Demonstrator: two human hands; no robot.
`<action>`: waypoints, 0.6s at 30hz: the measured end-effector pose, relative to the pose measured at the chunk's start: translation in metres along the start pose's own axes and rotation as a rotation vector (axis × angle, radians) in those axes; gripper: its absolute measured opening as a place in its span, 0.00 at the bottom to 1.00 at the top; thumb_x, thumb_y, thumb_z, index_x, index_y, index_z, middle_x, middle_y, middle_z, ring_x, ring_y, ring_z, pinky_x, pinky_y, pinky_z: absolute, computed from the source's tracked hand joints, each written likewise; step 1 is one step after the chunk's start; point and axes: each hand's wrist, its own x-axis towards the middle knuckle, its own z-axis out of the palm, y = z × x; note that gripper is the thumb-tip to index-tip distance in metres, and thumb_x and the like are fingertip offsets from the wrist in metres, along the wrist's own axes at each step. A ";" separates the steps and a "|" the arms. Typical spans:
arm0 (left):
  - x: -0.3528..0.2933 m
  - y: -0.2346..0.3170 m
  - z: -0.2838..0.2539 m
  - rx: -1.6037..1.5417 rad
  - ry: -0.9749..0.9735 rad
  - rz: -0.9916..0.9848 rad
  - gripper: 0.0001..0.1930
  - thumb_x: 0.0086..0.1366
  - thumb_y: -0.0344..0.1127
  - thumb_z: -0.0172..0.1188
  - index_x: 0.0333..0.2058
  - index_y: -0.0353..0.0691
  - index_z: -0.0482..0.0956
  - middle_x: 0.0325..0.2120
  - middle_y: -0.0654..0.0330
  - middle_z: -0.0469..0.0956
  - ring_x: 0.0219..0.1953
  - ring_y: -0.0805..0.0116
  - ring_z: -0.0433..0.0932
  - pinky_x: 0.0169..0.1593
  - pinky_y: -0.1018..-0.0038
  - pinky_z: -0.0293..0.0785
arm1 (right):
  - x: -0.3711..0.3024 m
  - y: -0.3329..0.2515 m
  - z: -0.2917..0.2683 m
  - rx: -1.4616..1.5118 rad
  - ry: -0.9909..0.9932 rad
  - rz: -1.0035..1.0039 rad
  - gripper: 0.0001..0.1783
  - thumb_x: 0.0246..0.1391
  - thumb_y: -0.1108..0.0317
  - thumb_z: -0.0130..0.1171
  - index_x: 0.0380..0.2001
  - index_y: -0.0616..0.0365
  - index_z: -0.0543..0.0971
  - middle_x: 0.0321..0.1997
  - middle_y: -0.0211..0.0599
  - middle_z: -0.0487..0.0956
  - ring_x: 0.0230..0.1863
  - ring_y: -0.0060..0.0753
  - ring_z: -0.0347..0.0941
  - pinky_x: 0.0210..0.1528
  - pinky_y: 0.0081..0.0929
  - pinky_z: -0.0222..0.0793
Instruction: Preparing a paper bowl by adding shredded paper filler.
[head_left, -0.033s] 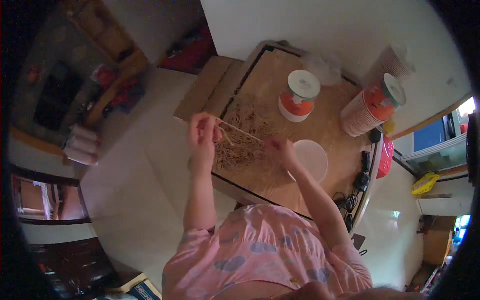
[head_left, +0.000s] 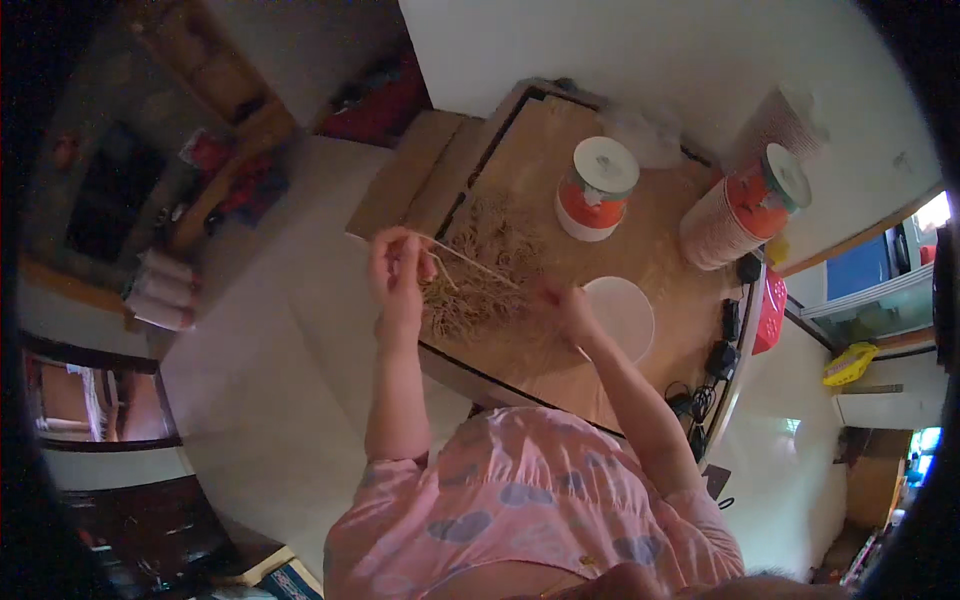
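Note:
A thin pale cord (head_left: pixel 475 263) is stretched between my two hands above the table. My left hand (head_left: pixel 403 265) is closed on its left end, and a short loose tail hangs from the fingers. The other end runs to my right hand (head_left: pixel 566 308), whose fingers are pinched together and blurred. Beneath the cord lies a tangled heap of thin brownish strands (head_left: pixel 490 235). Just right of my right hand is a round white container (head_left: pixel 620 315), partly covered by my wrist.
Farther back stands an orange-and-white tub (head_left: pixel 597 195) with a pale lid. A stack of paper cups (head_left: pixel 715 230) with another such tub is at the right. Black adapters and cables (head_left: pixel 722 362) line the table's right edge. A cardboard box (head_left: pixel 415 180) adjoins the left side.
My left hand has shifted slightly to the left and turned a little, with the cord still in it. The right hand has barely moved.

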 end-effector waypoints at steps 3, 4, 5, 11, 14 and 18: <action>-0.003 0.002 0.001 -0.018 0.031 0.048 0.03 0.62 0.31 0.48 0.33 0.39 0.66 0.25 0.62 0.72 0.20 0.80 0.65 0.23 0.83 0.64 | -0.029 0.043 0.021 0.629 -0.080 0.043 0.08 0.45 0.66 0.55 0.29 0.56 0.74 0.21 0.32 0.73 0.25 0.23 0.67 0.30 0.25 0.64; -0.008 0.000 0.002 0.072 0.018 -0.010 0.03 0.62 0.31 0.48 0.33 0.39 0.66 0.25 0.62 0.71 0.20 0.80 0.66 0.24 0.83 0.64 | -0.040 0.050 0.021 0.631 -0.079 0.044 0.08 0.45 0.66 0.55 0.29 0.56 0.74 0.21 0.32 0.73 0.25 0.23 0.67 0.30 0.25 0.64; -0.014 -0.002 0.005 0.162 -0.001 -0.069 0.03 0.62 0.31 0.48 0.33 0.39 0.66 0.25 0.62 0.71 0.20 0.80 0.66 0.25 0.83 0.65 | -0.051 0.054 0.018 0.262 -0.212 -0.021 0.09 0.45 0.65 0.55 0.32 0.54 0.74 0.23 0.33 0.73 0.26 0.27 0.69 0.32 0.27 0.65; -0.099 -0.067 0.029 0.489 -0.715 -0.264 0.03 0.56 0.28 0.54 0.29 0.36 0.71 0.22 0.61 0.74 0.24 0.74 0.73 0.30 0.77 0.70 | -0.085 0.004 -0.017 -0.146 -0.445 -0.206 0.23 0.42 0.67 0.59 0.45 0.54 0.68 0.39 0.39 0.72 0.41 0.39 0.69 0.43 0.30 0.65; -0.131 -0.076 0.049 0.568 -0.749 -0.223 0.06 0.53 0.29 0.56 0.31 0.35 0.73 0.27 0.53 0.77 0.30 0.61 0.77 0.33 0.69 0.72 | -0.097 -0.015 -0.015 0.195 -0.175 -0.261 0.32 0.39 0.70 0.62 0.50 0.57 0.63 0.46 0.42 0.68 0.47 0.41 0.66 0.47 0.28 0.63; -0.132 -0.089 0.052 0.667 -0.679 -0.238 0.07 0.52 0.28 0.57 0.32 0.35 0.74 0.26 0.53 0.77 0.30 0.60 0.77 0.33 0.70 0.72 | -0.112 0.007 -0.017 0.164 -0.091 -0.092 0.34 0.35 0.74 0.64 0.50 0.58 0.64 0.46 0.42 0.68 0.49 0.43 0.65 0.49 0.29 0.62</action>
